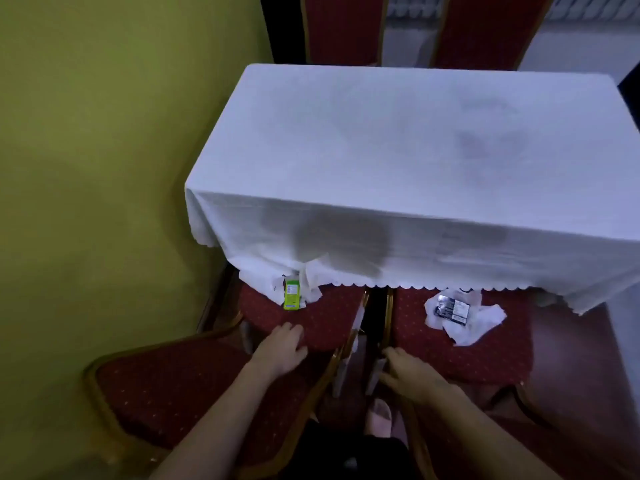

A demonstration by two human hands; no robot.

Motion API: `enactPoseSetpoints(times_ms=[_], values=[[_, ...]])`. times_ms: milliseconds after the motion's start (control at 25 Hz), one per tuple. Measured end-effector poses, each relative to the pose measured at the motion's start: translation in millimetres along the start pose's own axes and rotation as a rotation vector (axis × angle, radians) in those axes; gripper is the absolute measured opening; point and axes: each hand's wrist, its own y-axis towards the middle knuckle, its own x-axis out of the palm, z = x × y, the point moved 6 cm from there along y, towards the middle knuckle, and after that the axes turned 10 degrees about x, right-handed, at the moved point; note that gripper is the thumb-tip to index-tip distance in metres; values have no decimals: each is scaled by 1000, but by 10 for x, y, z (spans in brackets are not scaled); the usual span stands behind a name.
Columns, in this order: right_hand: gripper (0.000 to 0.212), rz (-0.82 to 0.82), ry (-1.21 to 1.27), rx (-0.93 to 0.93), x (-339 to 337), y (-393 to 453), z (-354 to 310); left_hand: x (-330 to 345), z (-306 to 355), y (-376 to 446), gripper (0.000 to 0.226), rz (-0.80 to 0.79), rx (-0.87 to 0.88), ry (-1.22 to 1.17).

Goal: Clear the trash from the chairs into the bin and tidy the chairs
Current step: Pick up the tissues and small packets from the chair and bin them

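Observation:
Two red padded chairs stand side by side, pushed up to a table. On the left chair seat (325, 320) lies a small green carton (291, 294) among crumpled white tissues (311, 289), partly under the cloth's edge. The right chair seat (450, 355) holds a dark wrapper (452, 309) on crumpled white paper (481, 322). My left hand (282, 348) rests flat on the near edge of the left seat, holding nothing. My right hand (407, 372) lies at the left edge of the right seat, by the gap between the chairs. No bin is in view.
A white tablecloth (398, 161) covers the table and hangs over the chairs' far ends. A yellow-green wall (97, 168) closes the left side. Two more red chair backs (343, 29) stand behind the table. My foot (379, 417) shows between the chairs.

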Motion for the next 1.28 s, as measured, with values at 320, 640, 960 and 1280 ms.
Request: enactPoseSetpoints(times_ms=[320,640,960,1280], values=[[40,-38,-9,9,189,710,-597,97,-856,479,30,8,3,-55],[61,59,42,-33,552,2137,-1284,658,-1842,1343,27,111,-36,-2],[108,455,116,33,528,3303,-1738,819,-2409,1760,49,508,-197,-88],[103,500,-101,-85,828,3582,-2124,996,-2751,1786,58,475,-202,-367]])
